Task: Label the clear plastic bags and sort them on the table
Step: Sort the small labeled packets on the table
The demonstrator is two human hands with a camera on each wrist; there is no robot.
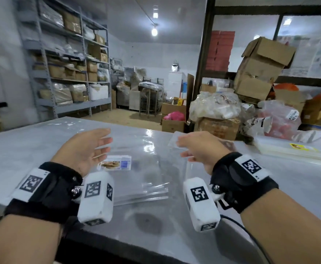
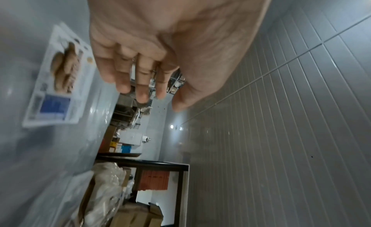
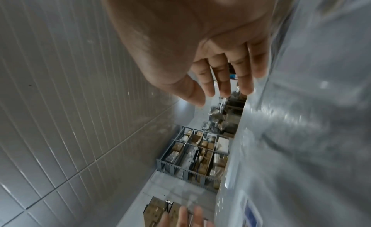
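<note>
- The person's left hand (image 1: 85,147) hovers above the surface (image 1: 22,149) with palm turned inward and fingers straight; its grip is wide and holds nothing, which the left wrist view confirms.
- The right hand (image 1: 199,149) hovers opposite it, fingers loosely extended toward the left; its grip is also wide. The right wrist view shows clear film close beside the fingers, but no finger is seen pinching it.
- Between and below the two hands lies a flat stack of clear plastic bags (image 1: 146,180), edges roughly squared, near the front of the surface.
- A printed label (image 1: 116,163) with a picture of biscuits and a blue panel lies on the top of that stack at its left end, just under the left hand. Whether it is stuck down or merely resting there cannot be told.
- A separate clear bag (image 1: 175,139) lies flat farther back, just beyond the right hand's fingertips, apart from the stack.
- At the right edge, a second pile of flat bags (image 1: 293,151) carries a yellow mark; whether these are finished or waiting cannot be told.
- Judged from this, the task looks early to midway: one label is visible on the top bag, and the bags beneath it show none.
- What seems left is to move the labelled bag to its place, then label and sort the remaining ones.
- Shelving and cardboard boxes (image 1: 260,69) fill the room behind.
</note>
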